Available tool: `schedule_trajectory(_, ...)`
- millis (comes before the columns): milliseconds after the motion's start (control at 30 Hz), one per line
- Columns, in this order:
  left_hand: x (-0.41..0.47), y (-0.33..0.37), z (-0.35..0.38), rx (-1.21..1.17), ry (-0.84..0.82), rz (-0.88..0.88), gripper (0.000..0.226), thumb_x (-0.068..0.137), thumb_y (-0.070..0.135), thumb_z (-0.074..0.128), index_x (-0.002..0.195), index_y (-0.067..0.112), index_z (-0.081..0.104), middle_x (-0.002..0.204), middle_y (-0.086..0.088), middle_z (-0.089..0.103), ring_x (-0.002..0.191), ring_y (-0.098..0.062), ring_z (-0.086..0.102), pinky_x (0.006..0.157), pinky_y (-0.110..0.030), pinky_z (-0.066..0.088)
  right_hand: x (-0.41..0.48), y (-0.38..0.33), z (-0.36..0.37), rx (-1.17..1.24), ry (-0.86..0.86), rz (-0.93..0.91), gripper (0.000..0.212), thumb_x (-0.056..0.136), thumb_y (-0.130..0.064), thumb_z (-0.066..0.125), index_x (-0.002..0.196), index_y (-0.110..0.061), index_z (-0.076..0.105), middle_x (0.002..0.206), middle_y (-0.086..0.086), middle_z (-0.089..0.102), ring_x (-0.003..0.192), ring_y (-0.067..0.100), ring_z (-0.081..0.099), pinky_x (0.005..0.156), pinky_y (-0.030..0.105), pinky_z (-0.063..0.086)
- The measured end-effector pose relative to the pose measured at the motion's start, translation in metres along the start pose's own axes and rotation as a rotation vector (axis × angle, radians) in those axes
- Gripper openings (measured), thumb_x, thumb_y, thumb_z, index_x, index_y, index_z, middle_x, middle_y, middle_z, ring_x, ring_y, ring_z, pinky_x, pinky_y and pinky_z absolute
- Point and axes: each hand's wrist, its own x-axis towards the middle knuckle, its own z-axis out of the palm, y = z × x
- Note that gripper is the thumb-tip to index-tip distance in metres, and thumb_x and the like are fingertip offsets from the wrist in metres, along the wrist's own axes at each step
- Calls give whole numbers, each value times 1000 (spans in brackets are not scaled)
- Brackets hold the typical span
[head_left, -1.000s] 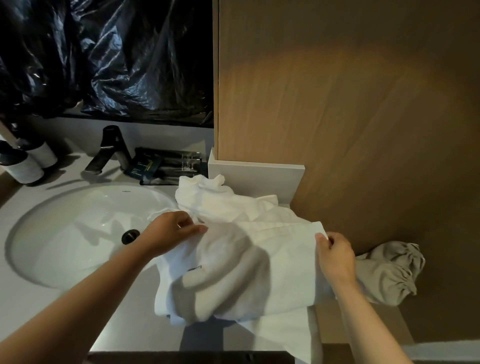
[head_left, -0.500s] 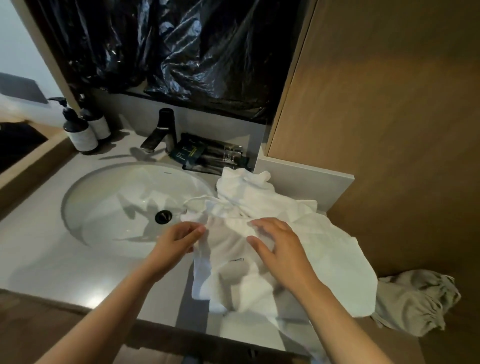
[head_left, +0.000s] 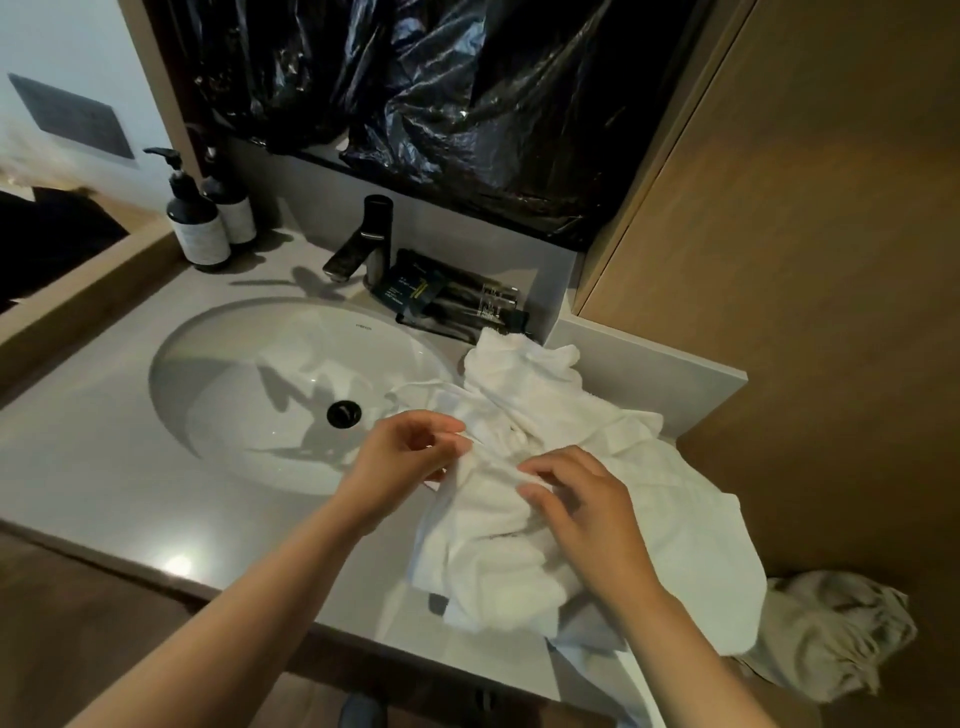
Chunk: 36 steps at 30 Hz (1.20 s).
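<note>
While one white towel pile (head_left: 545, 395) is lying on the grey bathroom counter (head_left: 93, 467) right of one sink (head_left: 234, 389), left hand (head_left: 405, 462) and right hand (head_left: 592, 519) are pinching its folds, two pump bottles (head_left: 200, 228) standing far left.

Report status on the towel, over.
Left hand and right hand both pinching towel folds. Towel bunched on counter, right of sink. Tray close behind it.
</note>
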Motion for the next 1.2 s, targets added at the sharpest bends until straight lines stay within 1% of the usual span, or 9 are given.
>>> schedule_trajectory(200, -14, -12, -13, 36, -50, -140, 21, 94, 30, 60, 99, 12, 69, 95, -4, 75, 85, -22, 72, 75, -32, 59, -27, 20, -8, -93, 68, -10, 20, 91, -16, 67, 97, -35, 64, 101, -23, 62, 99, -2, 58, 88, 14, 47)
schedule_trajectory(367, -26, -26, -14, 106, -180, -294, 42, 94, 45, 52, 103, 6, 68, 102, -14, 71, 96, -36, 66, 92, -41, 52, -29, 17, -10, 37, 184, 93, 17, 88, -31, 66, 91, -47, 62, 99, -27, 65, 96, 0, 61, 83, 8, 46)
schedule_trajectory(500, -29, -21, -8, -16, -266, -372, 44, 94, 45, 50, 110, 7, 65, 105, -3, 73, 99, -20, 70, 96, -41, 52, -11, 11, -5, 31, 178, 28, 10, 90, -27, 65, 87, -36, 65, 91, -20, 64, 91, 5, 61, 80, 11, 47)
schedule_trajectory(600, -30, -17, -4, -107, -300, -390, 45, 95, 43, 50, 121, 9, 61, 118, -7, 69, 108, -25, 66, 99, -45, 50, -4, 11, -4, 41, 243, 40, 12, 93, -19, 62, 89, -30, 63, 92, -21, 62, 91, 1, 59, 78, 9, 45)
schedule_trajectory(733, -33, -8, 6, -231, -348, -361, 38, 96, 42, 47, 127, 23, 57, 127, -2, 64, 115, -22, 62, 100, -43, 49, 14, 11, -20, 198, 411, 182, 21, 96, -14, 59, 86, -32, 59, 83, -18, 63, 80, -1, 58, 71, 8, 44)
schedule_trajectory(867, -29, 6, 13, -303, -379, -319, 45, 88, 48, 50, 127, 26, 55, 128, -1, 64, 119, -22, 60, 105, -43, 45, 30, 9, -39, 292, 307, 218, 17, 94, -13, 61, 84, -25, 61, 77, -11, 63, 70, 0, 56, 67, 12, 45)
schedule_trajectory(1000, -24, 17, 16, -57, -369, -246, 44, 81, 60, 50, 119, 39, 57, 123, 22, 62, 123, -12, 54, 90, -20, 47, 23, 11, -41, 367, 189, 224, 9, 93, -14, 64, 87, -21, 65, 81, -8, 66, 75, 5, 60, 69, 14, 48)
schedule_trajectory(1133, -7, 25, 19, 50, -295, -177, 44, 86, 61, 55, 124, 38, 55, 130, 10, 58, 123, -18, 51, 104, -41, 42, 11, 17, -39, 357, 155, 224, 6, 93, -18, 65, 88, -22, 66, 80, -10, 67, 75, 7, 61, 68, 16, 49)
schedule_trajectory(1200, 3, 39, 23, 110, -297, -138, 32, 93, 53, 48, 115, 32, 58, 118, 9, 61, 112, -18, 54, 97, -42, 41, 15, 17, -42, 366, 231, 211, 11, 94, -17, 63, 86, -25, 66, 76, -12, 66, 72, 5, 59, 65, 12, 46)
